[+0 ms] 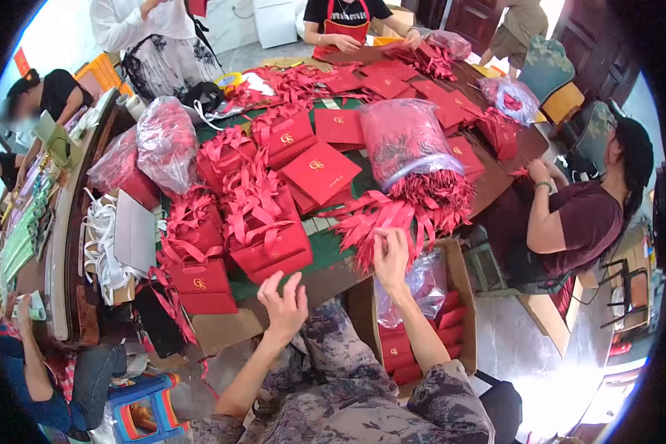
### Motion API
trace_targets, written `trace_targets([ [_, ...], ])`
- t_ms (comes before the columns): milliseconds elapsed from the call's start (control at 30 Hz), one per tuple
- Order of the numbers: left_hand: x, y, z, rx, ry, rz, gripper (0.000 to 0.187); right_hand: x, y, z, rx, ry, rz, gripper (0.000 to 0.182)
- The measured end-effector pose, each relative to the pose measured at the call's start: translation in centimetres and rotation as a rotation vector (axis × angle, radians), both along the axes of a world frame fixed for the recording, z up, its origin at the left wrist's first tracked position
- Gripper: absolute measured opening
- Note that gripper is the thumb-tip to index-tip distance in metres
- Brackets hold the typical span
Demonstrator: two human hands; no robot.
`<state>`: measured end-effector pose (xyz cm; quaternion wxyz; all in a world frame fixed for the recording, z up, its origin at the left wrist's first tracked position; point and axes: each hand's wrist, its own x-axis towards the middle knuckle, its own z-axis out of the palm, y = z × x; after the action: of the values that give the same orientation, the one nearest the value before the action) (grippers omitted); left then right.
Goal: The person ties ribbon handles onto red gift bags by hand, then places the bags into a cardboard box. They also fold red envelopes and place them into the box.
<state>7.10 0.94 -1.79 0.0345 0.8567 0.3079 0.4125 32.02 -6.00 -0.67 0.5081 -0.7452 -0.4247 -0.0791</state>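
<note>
My left hand [283, 302] hovers with spread fingers just below a stack of red gift bags [266, 244] with ribbon handles, holding nothing. My right hand [391, 257] reaches into a loose heap of red ribbons [388, 214] spilling from a clear plastic bag [407, 144]; its fingers touch the ribbons, and a firm grip is not visible. Flat red folded bags with gold logos [320, 172] lie on the table behind the stack.
A cardboard box [462, 296] with red pieces and plastic stands right of my lap. More plastic bags of red items [166, 140] sit at left. A seated person [577, 214] works at right, others at the far end and left. A blue stool [144, 407] stands below left.
</note>
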Motion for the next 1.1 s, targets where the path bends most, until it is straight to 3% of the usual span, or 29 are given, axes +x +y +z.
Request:
trace_targets([
  [33,0.4,-0.3,0.3,-0.025,0.002,-0.029,0.048,0.3,0.7,0.4,0.006,-0.064,0.011,0.016],
  [167,4.3,-1.1,1.7,-0.572,-0.226,-0.306,0.057,2.6,6.5,1.5,0.05,-0.268,0.07,0.03],
  [233,7.3,-1.1,0.9,-0.894,-0.431,-0.34,0.062,4.5,9.9,2.0,0.055,-0.286,0.088,0.033],
  [267,9.4,-0.8,-0.1,-1.135,-0.673,-0.376,0.064,5.4,11.4,2.3,0.054,-0.299,0.102,0.038],
  [300,11.1,-0.1,-0.3,-1.128,-0.675,-0.373,0.064,6.3,12.8,1.7,0.061,-0.299,0.107,0.038],
  [367,14.0,2.3,0.2,-1.553,-1.077,-0.177,0.052,7.9,14.9,0.8,-0.112,-0.201,0.08,0.049],
  [400,14.8,3.5,0.0,-1.55,-1.077,-0.174,0.052,8.6,15.5,1.0,-0.274,-0.042,0.11,0.063],
  [433,15.5,4.8,-0.2,-1.65,-1.193,-0.188,0.047,9.1,16.0,1.3,-0.272,-0.041,0.112,0.063],
  [467,16.1,5.7,-0.3,-1.748,-1.312,-0.202,0.042,9.6,16.4,1.5,-0.455,0.092,0.16,0.067],
  [500,16.6,6.4,-0.2,-1.743,-1.315,-0.203,0.042,10.1,16.8,1.4,-0.638,0.223,0.208,0.07],
  [567,17.4,7.3,-0.2,-1.801,-1.412,-0.088,0.066,10.5,16.7,0.7,-0.572,0.237,0.209,0.077],
  [733,18.4,9.4,-0.8,-1.828,-1.44,-0.038,0.078,10.6,17.2,0.4,-0.62,0.397,0.272,0.086],
  [867,18.9,10.8,-1.0,-1.957,-1.559,0.092,0.088,9.6,16.9,0.9,-0.675,0.324,0.324,0.072],
  [967,19.3,11.6,-2.6,-1.987,-1.521,0.056,0.088,9.2,16.4,1.0,-0.65,0.368,0.326,0.071],
  [1000,19.5,11.6,-2.1,-1.99,-1.523,0.049,0.088,9.3,16.0,2.2,-0.75,0.438,0.397,0.079],
  [1033,19.8,11.6,-1.7,-1.998,-1.514,0.101,0.078,9.1,16.0,2.2,-0.751,0.434,0.394,0.079],
  [1100,20.0,11.8,-1.5,-2.002,-1.509,0.147,0.068,8.0,16.3,2.3,-0.764,0.28,0.168,0.084],
])
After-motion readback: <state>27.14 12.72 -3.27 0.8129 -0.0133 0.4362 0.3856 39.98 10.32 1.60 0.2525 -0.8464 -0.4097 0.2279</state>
